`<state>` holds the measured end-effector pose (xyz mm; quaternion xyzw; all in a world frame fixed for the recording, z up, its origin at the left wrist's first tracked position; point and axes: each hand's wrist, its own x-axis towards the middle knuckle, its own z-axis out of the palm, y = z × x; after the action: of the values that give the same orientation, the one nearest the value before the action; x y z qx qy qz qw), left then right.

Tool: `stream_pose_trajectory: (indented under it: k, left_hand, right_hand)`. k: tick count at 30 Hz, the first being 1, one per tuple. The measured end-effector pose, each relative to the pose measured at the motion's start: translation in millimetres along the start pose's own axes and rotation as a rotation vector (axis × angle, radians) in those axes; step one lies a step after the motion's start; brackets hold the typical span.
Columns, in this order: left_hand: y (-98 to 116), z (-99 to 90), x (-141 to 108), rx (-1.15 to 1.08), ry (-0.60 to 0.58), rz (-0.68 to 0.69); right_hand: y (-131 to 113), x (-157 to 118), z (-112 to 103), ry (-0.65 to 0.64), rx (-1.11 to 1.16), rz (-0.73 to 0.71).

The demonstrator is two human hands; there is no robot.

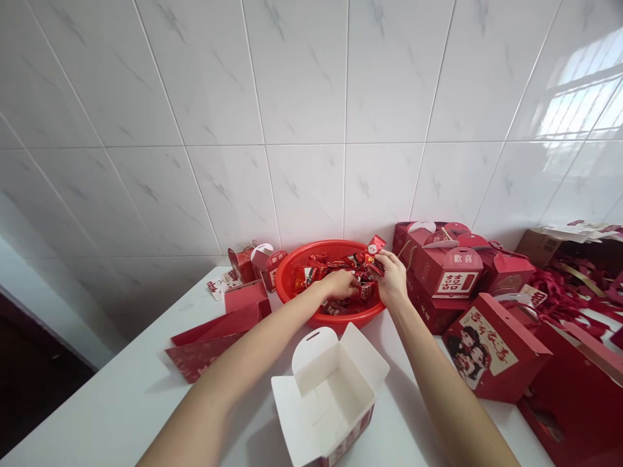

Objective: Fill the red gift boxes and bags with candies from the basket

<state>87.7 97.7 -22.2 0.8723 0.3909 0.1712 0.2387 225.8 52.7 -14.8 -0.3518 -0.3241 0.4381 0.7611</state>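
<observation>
A red plastic basket [311, 250] stands by the wall with several shiny wrapped candies [335, 306] in it. My left hand [341, 285] reaches down into them, its fingers curled; what they grip is hidden. Above the basket's right side, my right hand [392, 275] pinches red-wrapped candies [376, 246] between thumb and fingers. In front of the basket, between my forearms, an open gift box [331, 395] shows its white inside, its flaps spread outward and its inside bare.
Assembled red gift boxes [450, 275] are stacked right of the basket, with a larger red box [496, 350] in front. Folded red cardboard [214, 340] lies left on the white table [146, 402]. A brown carton [540, 253] and red ribbons [555, 292] are at far right.
</observation>
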Motion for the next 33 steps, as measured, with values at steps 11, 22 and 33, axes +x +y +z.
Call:
stream_pose_trajectory:
  k: [11,22,33]
  left_hand:
    - [28,-56.4,-56,-0.42,0.303,0.01]
    - [88,-83.0,-195,-0.106,-0.063,-0.014]
    - [81,-29.5,-257,-0.008,0.002,-0.189]
  right_hand:
    - [-31,-20,12,-0.13,-0.02,0.107]
    - [-102,-88,29,-0.732,-0.559,-0.1]
    - [-102,-130,35,-1.18,-1.149,-0.354]
